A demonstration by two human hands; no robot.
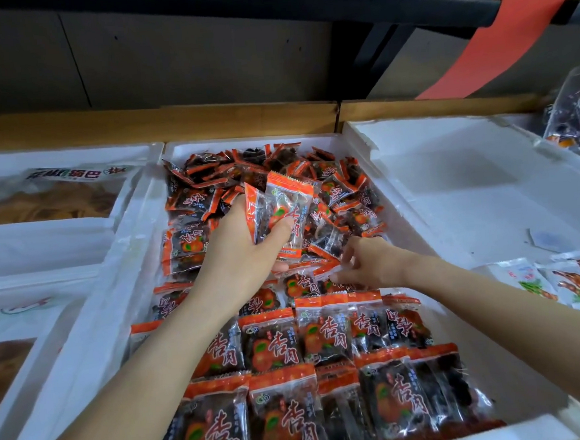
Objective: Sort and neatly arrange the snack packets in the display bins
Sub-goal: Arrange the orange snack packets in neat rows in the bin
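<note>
Gripping packet stack, left hand fingers curled; right hand fingers pinching loose packet.

Red strip crosses a black shelf above a wooden ledge.

Orange-topped clear snack pkts, dark fruit inside, fill mid white foam bin. Near rows neat, overlapped; far end loose heap. Small bunch gripped in left hand above heap.

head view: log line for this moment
left hand: grips orange-edged clear plastic snack packets | right hand: pinches packet in white foam bin
</note>
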